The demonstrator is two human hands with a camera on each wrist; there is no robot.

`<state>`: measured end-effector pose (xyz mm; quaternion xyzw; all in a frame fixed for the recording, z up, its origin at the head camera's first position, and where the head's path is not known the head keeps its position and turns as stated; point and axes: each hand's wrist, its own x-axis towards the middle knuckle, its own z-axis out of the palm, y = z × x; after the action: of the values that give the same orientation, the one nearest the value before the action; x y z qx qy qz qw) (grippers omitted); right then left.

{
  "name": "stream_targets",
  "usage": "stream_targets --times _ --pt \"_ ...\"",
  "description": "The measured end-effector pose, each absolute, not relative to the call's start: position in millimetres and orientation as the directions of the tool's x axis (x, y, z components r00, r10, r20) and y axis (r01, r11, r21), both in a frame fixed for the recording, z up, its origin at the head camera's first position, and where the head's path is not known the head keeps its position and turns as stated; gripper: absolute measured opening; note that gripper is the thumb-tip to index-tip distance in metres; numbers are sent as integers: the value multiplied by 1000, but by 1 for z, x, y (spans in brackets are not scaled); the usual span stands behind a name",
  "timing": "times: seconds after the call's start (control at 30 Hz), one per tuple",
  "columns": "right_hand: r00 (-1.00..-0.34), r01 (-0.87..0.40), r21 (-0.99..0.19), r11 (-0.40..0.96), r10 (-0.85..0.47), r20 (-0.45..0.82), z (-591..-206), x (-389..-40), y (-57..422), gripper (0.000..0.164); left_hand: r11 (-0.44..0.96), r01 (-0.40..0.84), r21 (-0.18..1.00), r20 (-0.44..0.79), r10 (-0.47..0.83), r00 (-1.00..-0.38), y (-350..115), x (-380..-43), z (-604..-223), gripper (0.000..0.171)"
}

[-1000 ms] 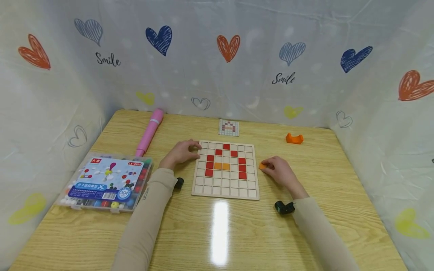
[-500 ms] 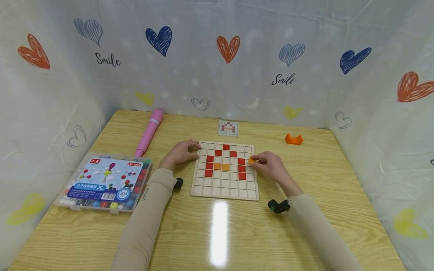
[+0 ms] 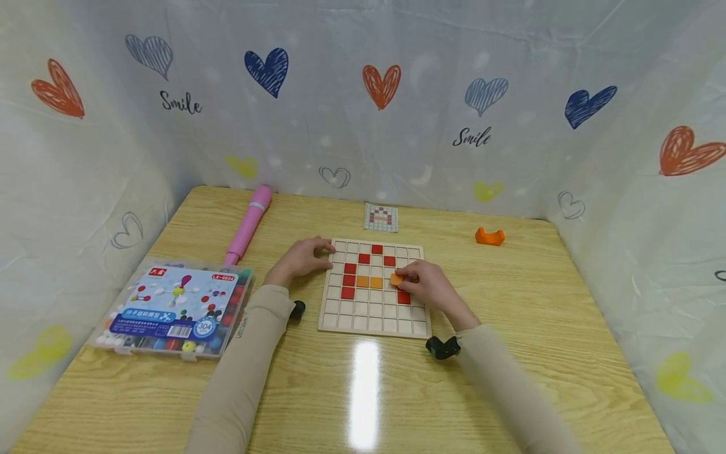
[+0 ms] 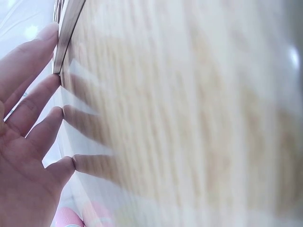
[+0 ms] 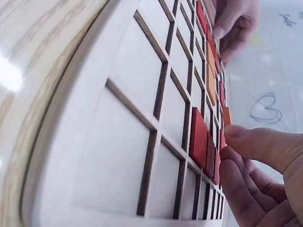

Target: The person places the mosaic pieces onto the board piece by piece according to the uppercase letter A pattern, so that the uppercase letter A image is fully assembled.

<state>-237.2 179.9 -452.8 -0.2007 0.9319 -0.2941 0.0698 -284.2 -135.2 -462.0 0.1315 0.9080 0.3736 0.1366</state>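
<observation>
A square wooden grid board [image 3: 368, 323] lies mid-table, with red tiles [image 3: 348, 292] and two orange tiles [image 3: 371, 282] set in its squares. My right hand [image 3: 429, 285] pinches another orange tile [image 3: 394, 279] between thumb and fingers, over the right part of the board. In the right wrist view this held tile [image 5: 227, 115] shows just above the thumb tip, past the red tiles. My left hand [image 3: 302, 258] is at the board's left edge. Its fingers [image 4: 35, 101] reach loosely out to the board side and tabletop in the left wrist view.
Behind the board lies a small pattern card [image 3: 380, 217]. An orange curved holder [image 3: 489, 236] stands at the back right. To the left are a clear plastic case of colored balls [image 3: 170, 309] and a pink cylinder [image 3: 249, 224]. A printed curtain [image 3: 329, 126] surrounds the table.
My right hand has moved left from beside the board to over its right part, carrying the pinched orange tile. My left hand has stayed at the board's left edge.
</observation>
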Motion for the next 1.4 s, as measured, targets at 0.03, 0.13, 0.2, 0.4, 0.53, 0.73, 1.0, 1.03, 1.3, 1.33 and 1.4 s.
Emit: stream_targets --times 0.03,0.13,0.2,0.4,0.53,0.73,1.0,1.03,1.3,1.33,1.4 --pt "-908 -339 -570 748 -419 -11 -453 -238 179 29 686 137 714 -149 340 -929 -135 -284 -462 34" --pt "-904 -346 -559 754 -427 -17 -454 -239 175 27 685 141 714 -145 342 -928 -135 -285 -462 33" --pt "-901 -350 -558 752 -434 -20 -455 -240 173 27 684 142 716 -144 343 -928 -134 -285 -462 33" --pt "-892 -364 -547 753 -451 -27 -458 -240 169 26 686 136 715 -149 340 -928 -134 -284 -461 33" --pt "-895 -358 -550 755 -445 -29 -457 -237 167 25 684 136 717 -149 340 -928 -133 -284 -462 34" --pt "-895 -358 -551 754 -445 -27 -456 -236 167 25 686 139 714 -147 341 -929 -134 -284 -462 33" --pt "-894 -364 -537 761 -448 -28 -458 -238 168 25 694 143 706 -146 340 -929 -134 -286 -463 34" --pt "-894 -365 -536 761 -447 -26 -458 -238 168 25 695 141 705 -148 339 -929 -134 -286 -463 34" --pt "-897 -365 -532 764 -442 -18 -461 -239 167 24 697 144 703 -151 344 -927 -134 -286 -461 33" --pt "-897 -367 -530 764 -443 -17 -461 -239 167 24 697 144 703 -151 344 -927 -134 -286 -461 33" --pt "-896 -369 -527 766 -444 -17 -461 -240 166 24 696 144 704 -150 343 -927 -134 -286 -460 33"
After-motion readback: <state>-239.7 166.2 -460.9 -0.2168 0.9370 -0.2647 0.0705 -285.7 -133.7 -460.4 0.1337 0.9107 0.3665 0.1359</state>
